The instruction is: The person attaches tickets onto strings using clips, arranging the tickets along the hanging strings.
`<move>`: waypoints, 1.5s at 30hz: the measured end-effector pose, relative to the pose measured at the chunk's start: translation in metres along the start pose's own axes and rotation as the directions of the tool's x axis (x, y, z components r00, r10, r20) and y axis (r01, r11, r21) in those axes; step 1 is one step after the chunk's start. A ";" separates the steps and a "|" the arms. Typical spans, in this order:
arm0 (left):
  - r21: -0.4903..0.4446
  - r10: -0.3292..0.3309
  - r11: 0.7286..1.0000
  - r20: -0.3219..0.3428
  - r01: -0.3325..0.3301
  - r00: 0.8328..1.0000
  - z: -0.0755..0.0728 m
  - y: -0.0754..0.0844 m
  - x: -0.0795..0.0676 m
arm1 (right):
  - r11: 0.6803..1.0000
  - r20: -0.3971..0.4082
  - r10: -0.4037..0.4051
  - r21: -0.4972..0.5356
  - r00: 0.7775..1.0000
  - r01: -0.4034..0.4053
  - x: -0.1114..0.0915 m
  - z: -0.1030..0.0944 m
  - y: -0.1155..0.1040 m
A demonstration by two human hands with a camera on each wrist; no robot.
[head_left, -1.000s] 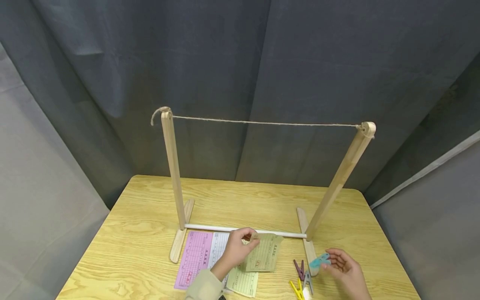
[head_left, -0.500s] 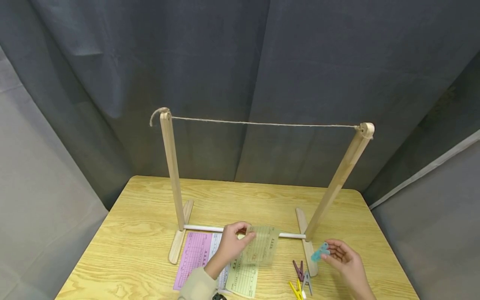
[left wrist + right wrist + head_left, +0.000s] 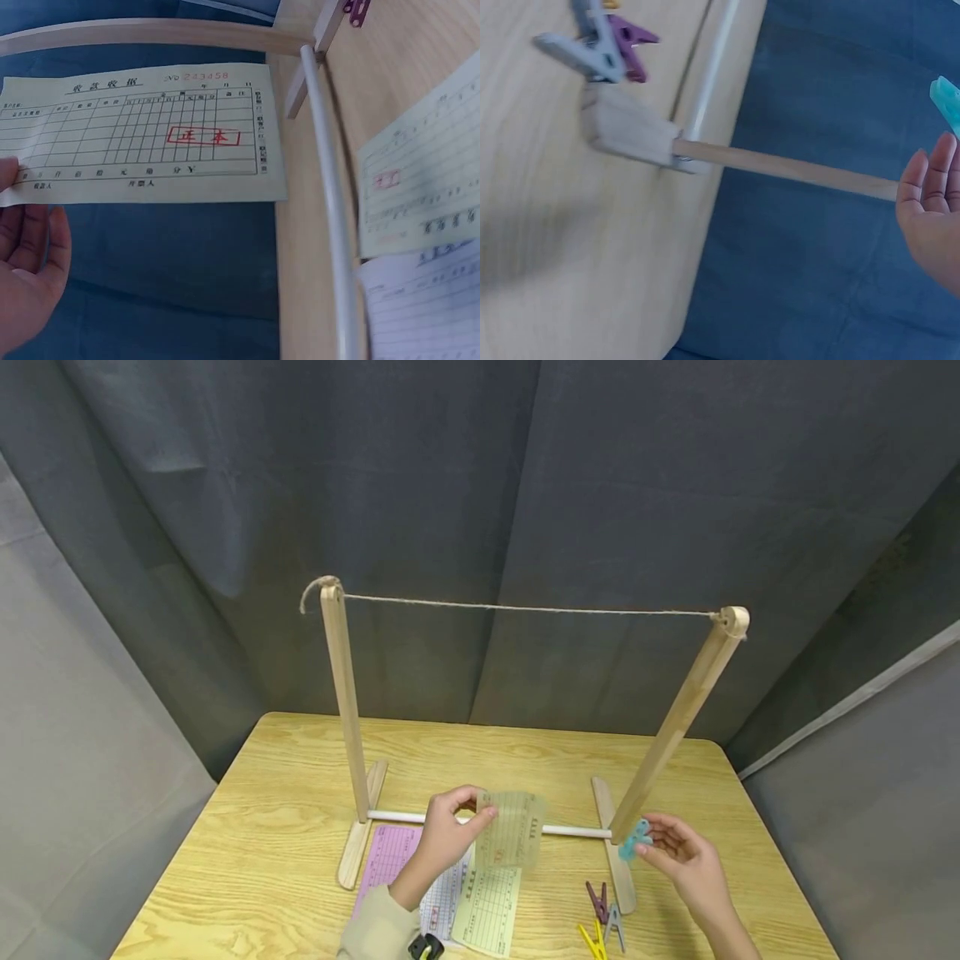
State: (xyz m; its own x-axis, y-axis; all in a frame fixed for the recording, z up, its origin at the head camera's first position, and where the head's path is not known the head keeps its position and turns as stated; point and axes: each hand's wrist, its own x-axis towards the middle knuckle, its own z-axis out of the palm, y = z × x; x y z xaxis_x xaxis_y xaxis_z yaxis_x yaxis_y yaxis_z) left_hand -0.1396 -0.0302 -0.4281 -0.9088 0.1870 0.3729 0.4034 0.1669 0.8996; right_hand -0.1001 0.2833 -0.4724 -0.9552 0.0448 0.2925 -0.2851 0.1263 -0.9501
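Observation:
With thumb and fingers my left hand pinches one edge of a pale yellow-green receipt slip, raised off the table. Printed lines and a red boxed stamp show on that slip in the left wrist view. My right hand pinches a turquoise clothespin near the right post. Below it on the table lie a purple clothespin, a grey-blue clothespin and a yellow clothespin. Under the left forearm are a pink slip, a white slip and another yellow-green slip.
A wooden stand has a left post and a right post, with a string tied between their tops. A white rod joins the feet low down. The wooden table ends at a dark curtain.
Holding the slip, my left hand has risen and moved a little left, away from the papers. My right hand has moved upward with the turquoise clothespin.

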 end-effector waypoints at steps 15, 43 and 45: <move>0.029 0.175 0.984 -0.085 -0.173 0.981 -0.029 0.019 0.012 | 0.995 0.004 -0.043 0.092 0.999 0.043 0.023 0.020 -0.045; -0.158 0.238 0.948 -0.228 -0.277 0.944 -0.065 0.036 0.046 | 0.931 0.154 -0.331 0.212 0.931 0.296 0.067 0.037 -0.099; -0.168 0.250 0.941 -0.237 -0.293 0.939 -0.068 0.039 0.048 | 0.931 0.164 -0.336 0.209 0.927 0.301 0.070 0.038 -0.103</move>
State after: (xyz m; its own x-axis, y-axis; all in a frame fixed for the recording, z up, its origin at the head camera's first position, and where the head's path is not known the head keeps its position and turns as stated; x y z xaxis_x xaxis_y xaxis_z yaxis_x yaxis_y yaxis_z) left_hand -0.1750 -0.0804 -0.3593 -0.7775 -0.0123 0.6288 0.6283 -0.0600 0.7757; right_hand -0.1402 0.2353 -0.3580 -0.8030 -0.1634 0.5732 -0.5691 -0.0758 -0.8188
